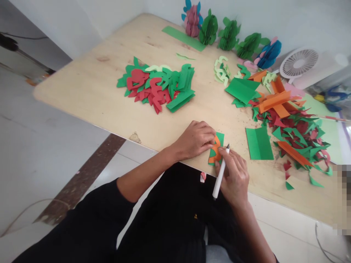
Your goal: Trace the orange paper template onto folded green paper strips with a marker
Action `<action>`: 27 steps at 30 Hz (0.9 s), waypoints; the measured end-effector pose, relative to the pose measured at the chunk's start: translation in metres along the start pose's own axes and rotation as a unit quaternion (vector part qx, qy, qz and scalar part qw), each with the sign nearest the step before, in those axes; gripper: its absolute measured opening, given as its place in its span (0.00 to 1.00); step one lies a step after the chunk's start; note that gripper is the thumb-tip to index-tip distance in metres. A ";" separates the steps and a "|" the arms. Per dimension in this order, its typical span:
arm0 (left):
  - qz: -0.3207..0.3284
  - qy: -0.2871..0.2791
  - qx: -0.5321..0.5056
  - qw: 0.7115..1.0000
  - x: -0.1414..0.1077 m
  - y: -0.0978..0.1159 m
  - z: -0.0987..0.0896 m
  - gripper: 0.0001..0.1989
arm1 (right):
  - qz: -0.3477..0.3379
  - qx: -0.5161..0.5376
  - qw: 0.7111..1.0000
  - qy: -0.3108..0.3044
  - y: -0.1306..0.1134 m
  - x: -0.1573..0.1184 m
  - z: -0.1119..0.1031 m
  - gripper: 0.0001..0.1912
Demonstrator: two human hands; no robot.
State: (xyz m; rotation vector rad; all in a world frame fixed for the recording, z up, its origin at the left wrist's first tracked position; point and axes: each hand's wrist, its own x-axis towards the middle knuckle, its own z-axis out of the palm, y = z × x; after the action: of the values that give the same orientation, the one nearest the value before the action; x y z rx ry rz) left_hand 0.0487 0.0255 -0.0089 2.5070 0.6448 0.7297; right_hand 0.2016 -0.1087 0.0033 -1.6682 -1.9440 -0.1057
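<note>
At the table's near edge, a wavy orange paper cutout (216, 146) lies on a small green paper rectangle (221, 137). My left hand (195, 138) has its fingers curled together and holds the left side of these papers against the tabletop. A white pen (221, 177) is gripped in my right hand (235, 176), its dark tip pointing up and away from me. The fingertips of that hand touch the right side of the orange cutout. Just to the right lies a creased green sheet (259, 143).
Red and green cutouts (156, 86) form a pile at the left middle. Paper scraps (298, 131) and folded orange strips (275, 102) heap up on the right. Along the wall stand several paper fruit shapes (208, 29) and a white fan (299, 63).
</note>
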 end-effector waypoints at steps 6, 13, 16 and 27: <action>-0.006 -0.007 0.000 1.000 0.000 0.001 0.000 0.04 | -0.013 -0.001 1.000 -0.001 0.000 0.001 0.001 0.18; -0.010 -0.003 0.002 1.000 0.000 0.004 -0.002 0.04 | -0.013 -0.007 1.000 0.003 0.000 0.000 0.002 0.17; -0.010 -0.006 -0.002 1.000 0.000 0.004 -0.003 0.03 | -0.020 -0.017 1.000 0.003 0.001 0.000 0.002 0.16; -0.005 -0.009 -0.030 1.000 -0.001 0.003 -0.006 0.03 | -0.026 -0.024 0.999 -0.011 0.004 -0.003 0.004 0.17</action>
State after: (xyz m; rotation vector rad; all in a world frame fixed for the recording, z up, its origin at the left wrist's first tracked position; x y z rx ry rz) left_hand 0.0453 0.0238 -0.0033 2.4513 0.6202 0.7127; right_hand 0.2044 -0.1089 -0.0026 -1.6557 -2.0162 -0.1556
